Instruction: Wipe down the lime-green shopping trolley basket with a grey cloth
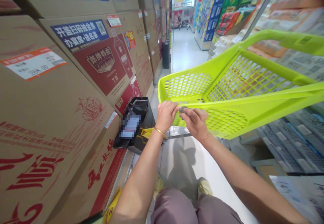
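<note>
Curled over the green basket's (253, 99) rim, the left hand (165, 115) seemingly steadies it; the right hand (197, 124) pinches a grey scrap (182, 110).

The basket (227, 110) is lime green with lattice cut-outs, the trousers (174, 207) mauve, and the shoes (204, 187) apparently pale yellow, though partly hidden.

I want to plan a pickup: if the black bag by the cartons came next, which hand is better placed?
Left, probably. The left hand is nearer the black bag; the right hand is farther across, its fingers on a small grey item.
</note>
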{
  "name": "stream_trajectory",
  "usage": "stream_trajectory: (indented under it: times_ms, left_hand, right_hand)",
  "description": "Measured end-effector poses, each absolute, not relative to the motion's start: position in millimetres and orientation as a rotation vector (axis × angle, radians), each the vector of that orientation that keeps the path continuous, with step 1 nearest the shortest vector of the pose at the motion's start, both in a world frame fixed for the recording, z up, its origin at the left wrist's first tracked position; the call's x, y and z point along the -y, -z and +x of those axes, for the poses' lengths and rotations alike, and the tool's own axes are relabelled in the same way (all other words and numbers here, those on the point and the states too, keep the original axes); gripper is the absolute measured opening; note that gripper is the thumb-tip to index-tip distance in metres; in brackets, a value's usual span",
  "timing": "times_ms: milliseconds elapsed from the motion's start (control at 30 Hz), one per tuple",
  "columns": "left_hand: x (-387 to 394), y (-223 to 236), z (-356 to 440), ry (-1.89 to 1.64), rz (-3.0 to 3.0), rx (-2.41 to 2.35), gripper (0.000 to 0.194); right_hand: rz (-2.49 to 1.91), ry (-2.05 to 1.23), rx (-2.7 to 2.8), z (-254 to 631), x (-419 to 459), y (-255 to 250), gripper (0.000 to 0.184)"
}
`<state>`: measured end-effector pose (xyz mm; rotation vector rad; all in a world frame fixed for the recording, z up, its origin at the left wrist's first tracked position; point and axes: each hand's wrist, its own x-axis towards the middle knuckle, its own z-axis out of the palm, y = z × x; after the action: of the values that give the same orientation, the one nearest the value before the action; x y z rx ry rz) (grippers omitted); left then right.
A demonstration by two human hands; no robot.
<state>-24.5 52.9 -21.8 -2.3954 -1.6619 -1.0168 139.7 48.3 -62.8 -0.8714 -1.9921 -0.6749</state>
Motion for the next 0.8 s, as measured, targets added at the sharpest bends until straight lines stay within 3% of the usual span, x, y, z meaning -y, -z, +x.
stream_trajectory:
  times_ms: [133, 533, 800]
  left_hand:
    - [-53, 22, -25, 1.023, -2.384, 1.636, 0.04]
    - [-59, 21, -29, 1.053, -2.353, 1.597, 0.045]
    - [-64, 21, -30, 1.141, -2.255, 1.641, 0.049]
  right_hand:
    - [-0.94, 0.692, 1.948, 149, -49, 56, 0.023]
    - [-0.877, 0.692, 2.245, 177, -38, 123, 0.017]
    - [-0.948, 0.859, 1.966, 187, -50, 51, 0.015]
